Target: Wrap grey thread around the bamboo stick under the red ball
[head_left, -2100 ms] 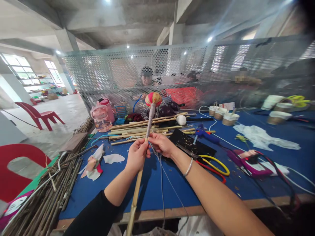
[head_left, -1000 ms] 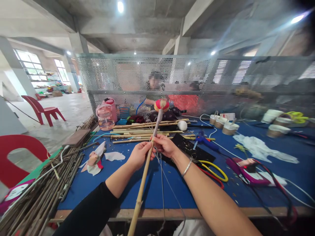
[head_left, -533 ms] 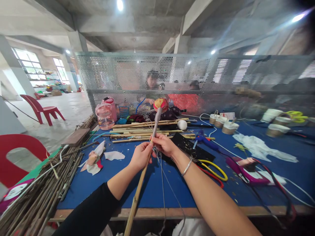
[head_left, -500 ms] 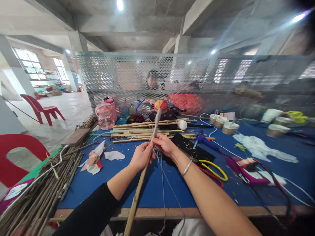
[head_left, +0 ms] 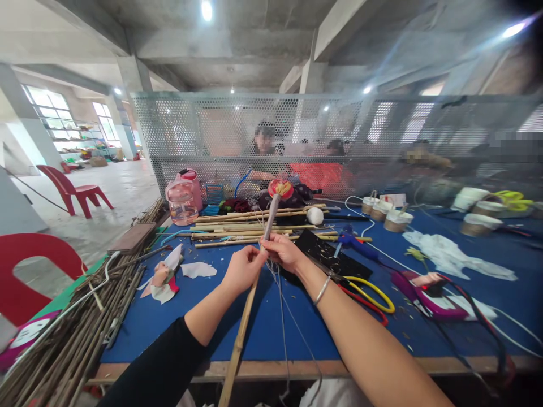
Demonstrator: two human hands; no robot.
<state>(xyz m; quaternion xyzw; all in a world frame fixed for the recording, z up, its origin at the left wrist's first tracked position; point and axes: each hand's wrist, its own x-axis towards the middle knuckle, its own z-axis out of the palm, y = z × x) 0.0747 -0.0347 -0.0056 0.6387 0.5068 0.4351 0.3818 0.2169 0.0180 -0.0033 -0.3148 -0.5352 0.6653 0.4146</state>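
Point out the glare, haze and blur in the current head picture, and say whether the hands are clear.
Head view: the ceiling lamp at upper right throws a pale streak; haze veils the right part of the mesh screen; the cups at far right look soft. Also head view: left hand, right hand and stick are fairly clear.

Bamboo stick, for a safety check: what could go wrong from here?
The loose grey cords hang past the table edge, so they might snag. If the right fingers slip on the bamboo stick, its grey wrap could loosen. The scissors lie near the right wrist, which might nudge them.
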